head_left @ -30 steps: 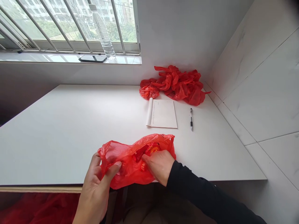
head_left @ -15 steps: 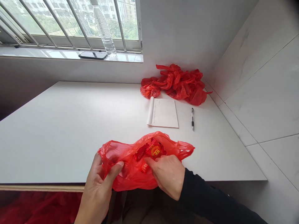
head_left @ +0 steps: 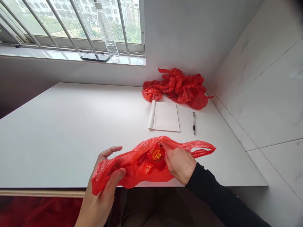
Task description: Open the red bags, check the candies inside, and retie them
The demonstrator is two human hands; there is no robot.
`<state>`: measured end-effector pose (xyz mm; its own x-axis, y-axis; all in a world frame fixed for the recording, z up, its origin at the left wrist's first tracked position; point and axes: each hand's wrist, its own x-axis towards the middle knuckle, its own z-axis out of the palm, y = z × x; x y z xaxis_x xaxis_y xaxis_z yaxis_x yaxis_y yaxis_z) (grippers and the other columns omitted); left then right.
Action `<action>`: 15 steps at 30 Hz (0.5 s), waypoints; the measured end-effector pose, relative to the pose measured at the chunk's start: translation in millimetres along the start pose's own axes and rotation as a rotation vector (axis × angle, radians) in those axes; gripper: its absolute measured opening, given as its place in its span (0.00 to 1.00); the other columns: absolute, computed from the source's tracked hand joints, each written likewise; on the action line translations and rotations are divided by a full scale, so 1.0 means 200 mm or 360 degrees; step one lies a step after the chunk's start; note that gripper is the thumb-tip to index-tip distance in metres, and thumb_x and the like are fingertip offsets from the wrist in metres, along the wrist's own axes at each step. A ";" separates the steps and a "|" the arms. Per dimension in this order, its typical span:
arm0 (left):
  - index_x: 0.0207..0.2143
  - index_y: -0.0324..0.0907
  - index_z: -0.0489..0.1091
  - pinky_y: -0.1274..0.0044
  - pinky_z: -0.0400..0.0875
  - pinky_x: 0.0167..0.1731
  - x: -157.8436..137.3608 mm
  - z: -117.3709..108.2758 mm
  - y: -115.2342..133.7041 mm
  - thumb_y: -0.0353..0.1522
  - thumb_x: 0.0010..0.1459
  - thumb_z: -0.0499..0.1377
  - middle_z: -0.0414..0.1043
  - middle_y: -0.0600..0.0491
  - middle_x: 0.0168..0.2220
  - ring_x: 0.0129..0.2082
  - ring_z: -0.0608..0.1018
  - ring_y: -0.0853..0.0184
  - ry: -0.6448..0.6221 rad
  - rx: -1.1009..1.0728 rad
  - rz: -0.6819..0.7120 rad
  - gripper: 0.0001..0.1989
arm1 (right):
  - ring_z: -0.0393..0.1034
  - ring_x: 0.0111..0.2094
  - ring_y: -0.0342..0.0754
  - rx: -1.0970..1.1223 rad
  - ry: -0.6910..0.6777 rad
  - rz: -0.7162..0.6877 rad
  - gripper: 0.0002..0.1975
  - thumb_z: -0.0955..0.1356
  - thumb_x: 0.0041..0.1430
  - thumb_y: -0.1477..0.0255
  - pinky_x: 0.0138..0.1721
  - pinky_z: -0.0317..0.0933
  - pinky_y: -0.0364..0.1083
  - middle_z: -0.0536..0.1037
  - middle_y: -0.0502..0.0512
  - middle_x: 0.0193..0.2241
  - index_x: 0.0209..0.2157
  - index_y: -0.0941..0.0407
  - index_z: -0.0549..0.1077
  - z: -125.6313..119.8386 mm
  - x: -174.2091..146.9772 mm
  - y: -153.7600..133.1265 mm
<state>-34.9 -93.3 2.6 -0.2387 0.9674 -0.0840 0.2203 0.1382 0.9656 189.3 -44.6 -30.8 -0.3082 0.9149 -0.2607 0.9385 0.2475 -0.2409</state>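
A thin red plastic carrier bag (head_left: 132, 171) spreads across the front edge of the table, its mouth open towards me. My left hand (head_left: 101, 179) grips its left end, thumb over the plastic and index finger sticking out above. Inside lie several small red packets: a square packet with a yellow emblem (head_left: 156, 155), a lighter red packet with white print (head_left: 148, 168) and a dark red one (head_left: 141, 159). My right hand (head_left: 178, 162) reaches into the mouth, index finger stretched to the small wrapper (head_left: 159, 144) beside the square packet. Its other fingers are curled and partly hidden.
On the white table (head_left: 78, 132) lie a notepad (head_left: 166, 116) with its cover folded back and a pen (head_left: 194, 123). Crumpled red bags (head_left: 182, 88) pile against the wall. A phone (head_left: 95, 57) and a water bottle (head_left: 109, 37) occupy the windowsill.
My right hand has moved right and slightly up within the bag, from the light packet to beyond the square one. The bag is stretched wider, its right handle loop extended.
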 end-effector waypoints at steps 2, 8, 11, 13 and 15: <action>0.39 0.48 0.77 0.76 0.77 0.39 -0.01 0.00 0.00 0.42 0.53 0.66 0.64 0.55 0.62 0.51 0.76 0.56 -0.0054 -0.0054 -0.0067 0.12 | 0.76 0.27 0.58 -0.0007 0.0012 0.0061 0.19 0.57 0.67 0.74 0.26 0.59 0.48 0.79 0.59 0.26 0.55 0.58 0.70 -0.02 -0.02 0.03; 0.54 0.52 0.68 0.76 0.77 0.36 -0.02 0.04 0.04 0.42 0.52 0.67 0.74 0.54 0.54 0.45 0.79 0.58 -0.0134 -0.0159 -0.0248 0.27 | 0.74 0.25 0.53 0.0034 0.0050 0.0066 0.16 0.58 0.67 0.75 0.25 0.56 0.46 0.78 0.56 0.25 0.50 0.57 0.72 -0.01 -0.04 0.10; 0.53 0.51 0.68 0.77 0.76 0.35 -0.03 0.05 0.07 0.42 0.52 0.67 0.76 0.54 0.49 0.40 0.79 0.61 -0.0160 -0.0141 -0.0201 0.26 | 0.75 0.27 0.53 0.0096 0.0171 -0.0057 0.20 0.58 0.69 0.75 0.27 0.58 0.46 0.79 0.53 0.28 0.59 0.52 0.67 0.01 -0.03 0.11; 0.53 0.52 0.67 0.77 0.75 0.34 -0.02 0.05 0.07 0.42 0.53 0.66 0.77 0.54 0.47 0.37 0.79 0.62 -0.0174 -0.0142 -0.0214 0.25 | 0.76 0.28 0.52 0.0138 0.0177 -0.0120 0.21 0.58 0.67 0.77 0.26 0.58 0.45 0.79 0.52 0.28 0.57 0.51 0.69 0.02 -0.03 0.12; 0.53 0.53 0.67 0.78 0.75 0.34 -0.02 0.05 0.06 0.42 0.53 0.66 0.77 0.55 0.44 0.35 0.79 0.64 -0.0184 -0.0139 -0.0212 0.25 | 0.75 0.27 0.51 0.0190 0.0185 -0.0096 0.19 0.59 0.65 0.79 0.24 0.57 0.44 0.78 0.51 0.26 0.52 0.52 0.72 0.01 -0.03 0.13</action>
<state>-22.4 -93.0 12.8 -0.1491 0.9604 -0.2352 0.1102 0.2525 0.9613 215.6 -45.0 -38.1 -0.3370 0.9319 -0.1344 0.8915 0.2699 -0.3637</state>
